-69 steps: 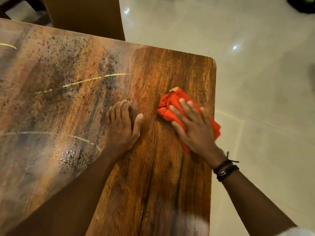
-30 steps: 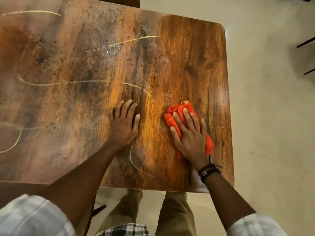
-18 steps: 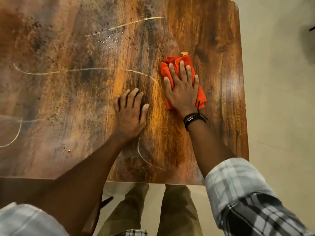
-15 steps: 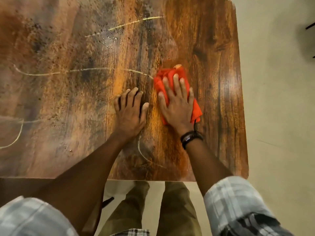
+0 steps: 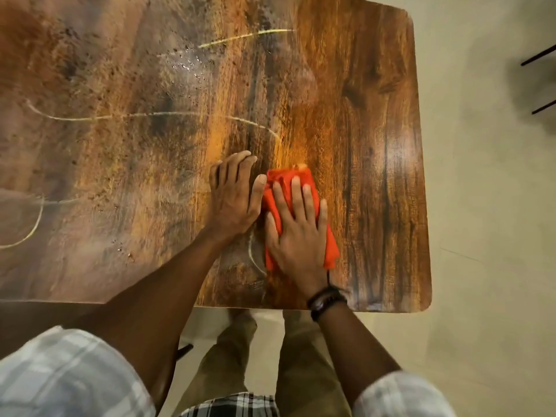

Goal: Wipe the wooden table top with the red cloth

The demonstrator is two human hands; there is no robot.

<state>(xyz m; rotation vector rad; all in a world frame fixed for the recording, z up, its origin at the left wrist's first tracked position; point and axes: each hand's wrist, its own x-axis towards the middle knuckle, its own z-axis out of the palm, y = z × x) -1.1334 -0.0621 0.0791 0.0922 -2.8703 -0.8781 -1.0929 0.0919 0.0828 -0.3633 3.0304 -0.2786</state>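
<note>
While the right hand [image 5: 296,236] is pressing down flat on the red cloth [image 5: 285,177], its fingers [image 5: 296,191] are lying straight and slightly spread over the fabric, released and not curling round it. The cloth is lying bunched into a folded pad on the wooden table [image 5: 376,130], in the near right part of the top. Its far end is showing beyond the fingertips and one corner is poking out beside the wrist. The left hand [image 5: 231,203] is resting palm down on the bare wood just beside the cloth, with the fingers extended and relaxed, grasping nothing. Its thumb is lying right at the cloth's left edge, though I cannot tell whether the two are touching. Dark bracelets [image 5: 326,299] are circling the right wrist. Pale curved streaks [image 5: 168,114] are running across the left and middle of the table, and small droplets [image 5: 189,63] are glinting near its far side. Plaid sleeves [image 5: 60,374] and khaki trousers [image 5: 228,356] are showing at the bottom, above a pale floor [image 5: 481,206].
</note>
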